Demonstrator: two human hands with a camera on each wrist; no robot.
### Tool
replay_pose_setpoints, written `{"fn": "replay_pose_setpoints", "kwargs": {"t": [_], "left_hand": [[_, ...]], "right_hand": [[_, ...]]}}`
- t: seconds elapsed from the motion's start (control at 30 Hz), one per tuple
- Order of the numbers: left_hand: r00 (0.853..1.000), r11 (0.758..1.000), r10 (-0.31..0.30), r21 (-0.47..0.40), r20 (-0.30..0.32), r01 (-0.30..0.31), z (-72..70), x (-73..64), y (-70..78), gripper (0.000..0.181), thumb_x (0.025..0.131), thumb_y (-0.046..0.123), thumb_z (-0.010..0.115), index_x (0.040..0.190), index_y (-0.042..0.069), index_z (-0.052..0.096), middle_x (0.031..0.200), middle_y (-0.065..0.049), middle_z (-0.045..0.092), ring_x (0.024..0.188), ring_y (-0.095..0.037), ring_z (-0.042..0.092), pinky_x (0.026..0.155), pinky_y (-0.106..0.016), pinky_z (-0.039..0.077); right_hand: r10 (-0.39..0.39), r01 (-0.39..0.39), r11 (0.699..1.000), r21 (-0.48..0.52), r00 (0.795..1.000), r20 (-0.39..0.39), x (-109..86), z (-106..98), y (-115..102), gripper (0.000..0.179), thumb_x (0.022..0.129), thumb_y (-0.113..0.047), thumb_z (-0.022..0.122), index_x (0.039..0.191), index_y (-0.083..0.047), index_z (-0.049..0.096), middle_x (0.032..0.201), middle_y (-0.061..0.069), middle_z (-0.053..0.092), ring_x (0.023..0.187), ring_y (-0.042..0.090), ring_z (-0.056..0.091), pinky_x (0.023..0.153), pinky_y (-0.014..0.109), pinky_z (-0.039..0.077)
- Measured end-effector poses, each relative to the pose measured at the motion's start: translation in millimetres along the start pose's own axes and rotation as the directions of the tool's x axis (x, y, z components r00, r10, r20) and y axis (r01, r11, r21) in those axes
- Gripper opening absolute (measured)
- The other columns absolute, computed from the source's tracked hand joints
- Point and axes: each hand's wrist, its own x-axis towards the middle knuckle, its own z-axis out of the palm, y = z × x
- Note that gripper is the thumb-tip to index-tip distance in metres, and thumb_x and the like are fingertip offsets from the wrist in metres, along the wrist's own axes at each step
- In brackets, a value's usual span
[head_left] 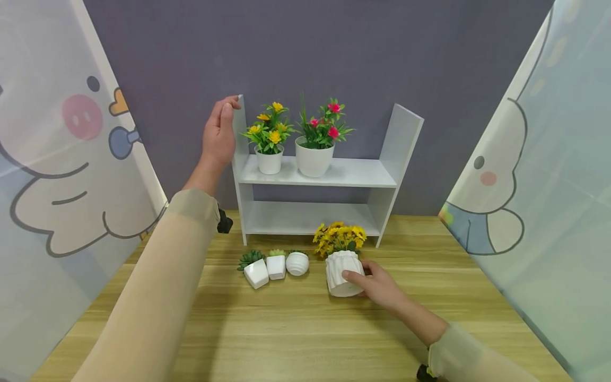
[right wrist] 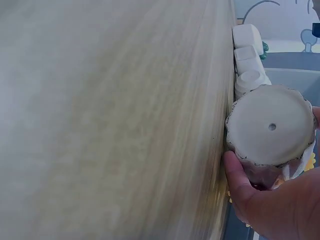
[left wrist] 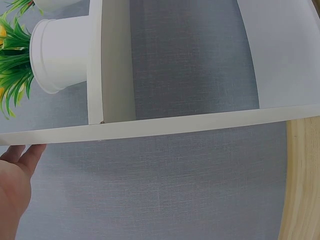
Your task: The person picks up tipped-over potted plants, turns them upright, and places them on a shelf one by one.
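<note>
My right hand [head_left: 382, 286] grips a white fluted flower pot [head_left: 342, 271] with yellow flowers [head_left: 340, 237]. The pot is tipped, its flowers toward the shelf; the right wrist view shows its round base [right wrist: 270, 127] with a small hole. My left hand [head_left: 220, 132] is raised beside the white shelf [head_left: 317, 184], fingers touching the top of its left side panel. In the left wrist view those fingers [left wrist: 33, 156] meet the panel's outer side. On the upper board stand a white pot with yellow flowers [head_left: 270, 162] and a larger one with pink flowers [head_left: 314, 159].
Three small white succulent pots [head_left: 276, 267] lie tipped in a row on the wooden table [head_left: 286, 334], left of the fluted pot. A grey wall [head_left: 334, 48] stands behind the shelf. Cartoon-printed curtains [head_left: 520, 185] flank the table.
</note>
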Motion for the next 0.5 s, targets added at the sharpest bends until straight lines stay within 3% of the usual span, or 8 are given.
{"fn": "replay_pose_setpoints", "kwargs": {"t": [0.5], "left_hand": [[1.000,1.000,-0.009,-0.007,-0.003,0.009,-0.2,-0.7,2.3,0.040,0.121,0.041,0.034,0.137,0.015,0.059,0.169,0.005,0.051,0.159,-0.013,0.042,0.134,-0.035,0.030]], "right_hand": [[0.001,-0.003,0.994,0.110,1.000,0.019,-20.3,-8,11,0.068,0.101,-0.029,0.079,0.146,0.008,0.043,0.145,0.028,0.050,0.117,0.027,0.068,0.094,0.042,0.066]]}}
